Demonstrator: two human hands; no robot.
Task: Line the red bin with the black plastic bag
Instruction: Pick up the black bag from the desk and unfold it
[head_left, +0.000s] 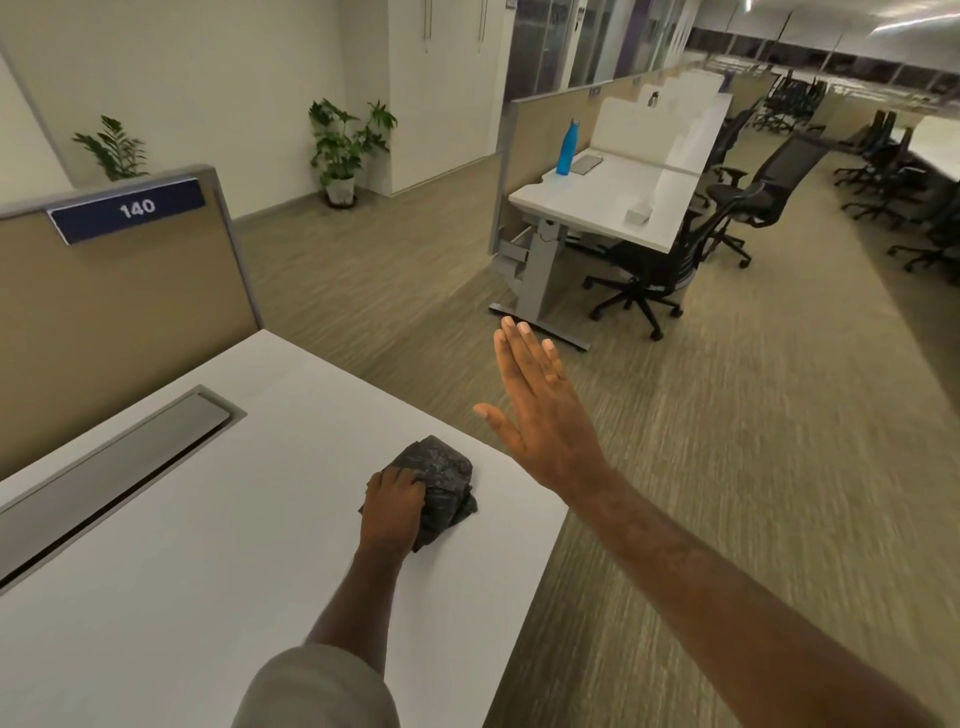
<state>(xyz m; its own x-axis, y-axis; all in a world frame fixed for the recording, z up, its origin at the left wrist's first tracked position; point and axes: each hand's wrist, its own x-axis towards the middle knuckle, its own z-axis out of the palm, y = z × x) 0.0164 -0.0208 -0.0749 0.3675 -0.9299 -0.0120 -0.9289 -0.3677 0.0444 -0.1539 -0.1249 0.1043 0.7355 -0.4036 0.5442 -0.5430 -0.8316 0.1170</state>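
Observation:
A crumpled black plastic bag (441, 480) lies bunched near the right edge of a white desk (208, 545). My left hand (392, 506) rests on the bag's left side with the fingers curled into it, gripping it on the desk. My right hand (540, 410) is raised flat and open above the desk's right edge, palm facing left, fingers together and thumb out, holding nothing. No red bin is in view.
A beige partition (130, 291) labelled 140 backs the desk, with a grey cable slot (119, 467) in its top. Across the carpet stand another white desk (613, 202) with a blue bottle (567, 148), black office chairs (670, 254) and potted plants (343, 150).

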